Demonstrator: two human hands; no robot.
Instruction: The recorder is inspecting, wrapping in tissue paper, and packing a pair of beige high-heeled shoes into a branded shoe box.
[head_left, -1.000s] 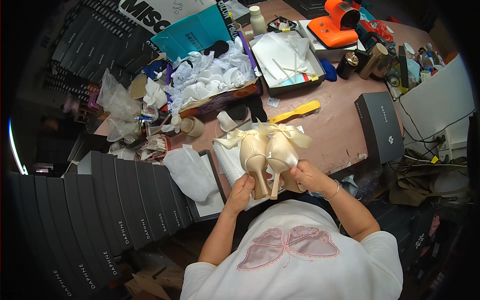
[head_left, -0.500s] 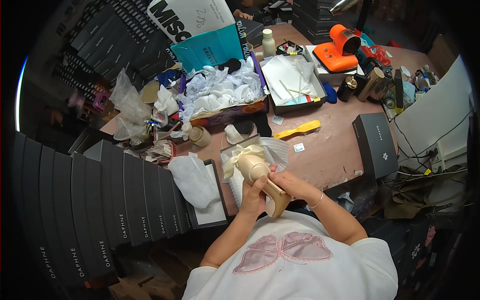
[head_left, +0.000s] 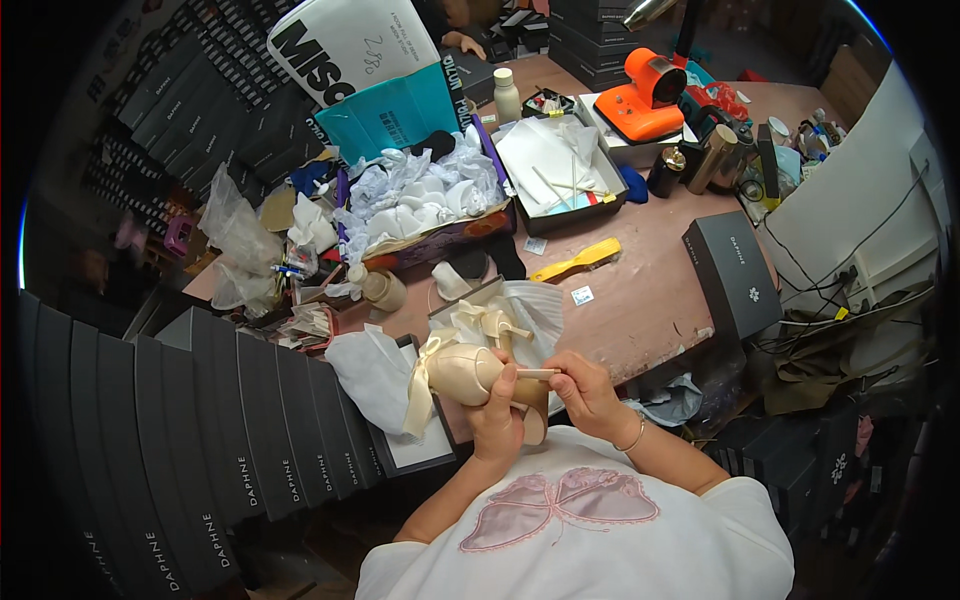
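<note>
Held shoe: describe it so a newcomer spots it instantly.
Start at the pinkish tabletop, then come to its near edge, by the white shirt. There the left grip holds a cream shoe trailing a ribbon bow. Unlike the similar shoe just beyond, this one is in hand and nearer the shirt.
</note>
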